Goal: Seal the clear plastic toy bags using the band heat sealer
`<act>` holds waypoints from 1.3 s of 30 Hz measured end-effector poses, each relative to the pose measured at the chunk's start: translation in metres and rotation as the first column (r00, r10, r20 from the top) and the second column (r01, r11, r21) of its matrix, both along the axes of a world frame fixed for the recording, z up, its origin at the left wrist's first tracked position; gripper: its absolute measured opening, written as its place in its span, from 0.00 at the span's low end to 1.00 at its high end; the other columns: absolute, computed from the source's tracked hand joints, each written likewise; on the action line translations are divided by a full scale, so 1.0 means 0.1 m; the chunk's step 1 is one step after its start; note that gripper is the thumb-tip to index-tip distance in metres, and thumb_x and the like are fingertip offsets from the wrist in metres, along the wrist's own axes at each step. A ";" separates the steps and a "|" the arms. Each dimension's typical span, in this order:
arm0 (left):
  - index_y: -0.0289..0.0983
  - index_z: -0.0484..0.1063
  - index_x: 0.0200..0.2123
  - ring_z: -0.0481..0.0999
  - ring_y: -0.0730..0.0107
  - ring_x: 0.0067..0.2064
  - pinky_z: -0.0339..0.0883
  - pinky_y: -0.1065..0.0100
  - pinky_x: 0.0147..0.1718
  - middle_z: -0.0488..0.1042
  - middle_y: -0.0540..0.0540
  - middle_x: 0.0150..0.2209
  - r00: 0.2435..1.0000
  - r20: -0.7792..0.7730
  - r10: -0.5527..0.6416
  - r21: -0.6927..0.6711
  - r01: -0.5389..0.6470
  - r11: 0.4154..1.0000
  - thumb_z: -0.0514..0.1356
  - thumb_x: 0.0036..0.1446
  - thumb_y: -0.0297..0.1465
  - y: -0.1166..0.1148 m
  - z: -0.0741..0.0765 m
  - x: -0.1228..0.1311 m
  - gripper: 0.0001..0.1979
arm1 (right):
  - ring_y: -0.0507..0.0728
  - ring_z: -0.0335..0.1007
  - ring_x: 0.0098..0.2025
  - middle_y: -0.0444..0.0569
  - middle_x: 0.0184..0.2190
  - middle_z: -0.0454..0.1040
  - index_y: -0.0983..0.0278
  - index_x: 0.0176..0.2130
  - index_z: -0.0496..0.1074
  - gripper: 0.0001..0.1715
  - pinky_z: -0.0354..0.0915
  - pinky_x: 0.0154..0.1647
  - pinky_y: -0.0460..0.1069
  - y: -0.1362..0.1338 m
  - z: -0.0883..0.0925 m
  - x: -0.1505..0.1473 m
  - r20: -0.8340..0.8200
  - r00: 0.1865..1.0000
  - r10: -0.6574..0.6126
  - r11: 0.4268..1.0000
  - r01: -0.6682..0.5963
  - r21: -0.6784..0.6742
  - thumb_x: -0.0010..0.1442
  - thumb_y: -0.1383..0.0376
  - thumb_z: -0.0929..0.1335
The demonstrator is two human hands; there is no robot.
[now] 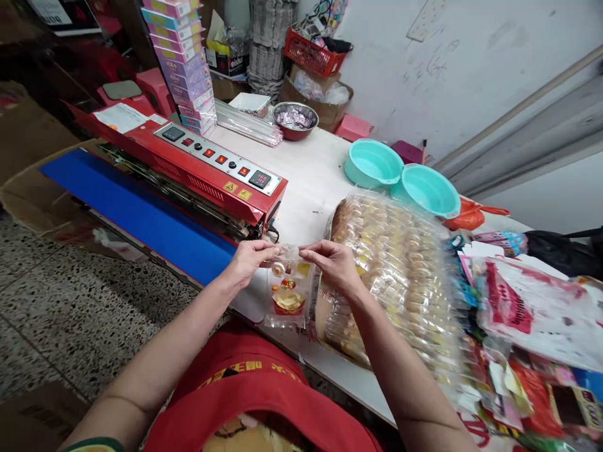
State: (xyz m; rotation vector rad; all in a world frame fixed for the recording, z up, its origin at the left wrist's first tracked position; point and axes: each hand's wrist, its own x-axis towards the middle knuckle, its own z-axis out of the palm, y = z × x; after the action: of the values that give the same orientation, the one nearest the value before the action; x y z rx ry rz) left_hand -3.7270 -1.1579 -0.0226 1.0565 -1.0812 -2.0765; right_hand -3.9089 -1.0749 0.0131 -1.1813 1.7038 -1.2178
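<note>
A clear plastic bag [288, 295] with small toy-food-like pieces inside hangs upright between my two hands. My left hand [252, 260] pinches its top left corner, and my right hand [332, 263] pinches the top right corner. To the left stands a red band sealing machine [202, 182] with a lit display and switches; its blue conveyor belt [141, 213] runs along the front. Just right of the bag, a wide cardboard box [325, 307] is packed with rows of similar filled clear bags [396, 270]. My right forearm passes in front of part of them.
Two turquoise basins [374, 163] stand behind the packed bags. Farther back are a metal bowl [296, 119] of small packets, clear plastic sleeves [247, 122] and a tall stack of small boxes [186, 69]. Plastic bags and wrappers [541, 314] clutter the right side.
</note>
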 end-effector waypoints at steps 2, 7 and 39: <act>0.31 0.78 0.28 0.77 0.66 0.29 0.70 0.68 0.27 0.79 0.43 0.28 0.998 0.039 0.048 -0.007 -0.048 0.999 0.74 0.33 0.41 -0.07 -0.04 -0.02 0.21 | 0.54 0.72 0.26 0.48 0.25 0.79 0.63 0.26 0.79 0.16 0.67 0.29 0.48 -0.06 -0.02 0.04 0.020 0.999 -0.027 0.999 0.026 0.026 0.44 0.54 0.77; 0.33 0.72 0.30 0.74 0.71 0.26 0.65 0.72 0.23 0.77 0.45 0.29 0.997 0.047 0.069 -0.009 -0.068 0.998 0.70 0.39 0.44 -0.17 -0.18 0.00 0.22 | 0.51 0.68 0.22 0.47 0.21 0.77 0.64 0.25 0.78 0.18 0.64 0.25 0.47 -0.20 -0.23 0.13 0.108 0.986 -0.126 0.992 0.122 0.042 0.42 0.52 0.78; 0.31 0.75 0.33 0.78 0.62 0.23 0.72 0.66 0.20 0.80 0.39 0.29 0.982 0.174 0.078 0.317 -0.130 0.940 0.74 0.33 0.31 -0.70 -0.69 0.44 0.20 | 0.54 0.72 0.24 0.45 0.23 0.77 0.64 0.36 0.68 0.30 0.67 0.26 0.48 -0.73 -1.09 0.59 0.431 0.835 -0.343 0.939 0.284 0.196 0.34 0.59 0.79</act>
State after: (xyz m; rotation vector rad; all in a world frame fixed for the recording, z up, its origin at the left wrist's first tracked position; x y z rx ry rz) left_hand -3.6831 -1.2276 -0.0913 1.4303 -0.7451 -2.1606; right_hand -3.8503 -1.1482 -0.0963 -0.4834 1.6087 -1.4274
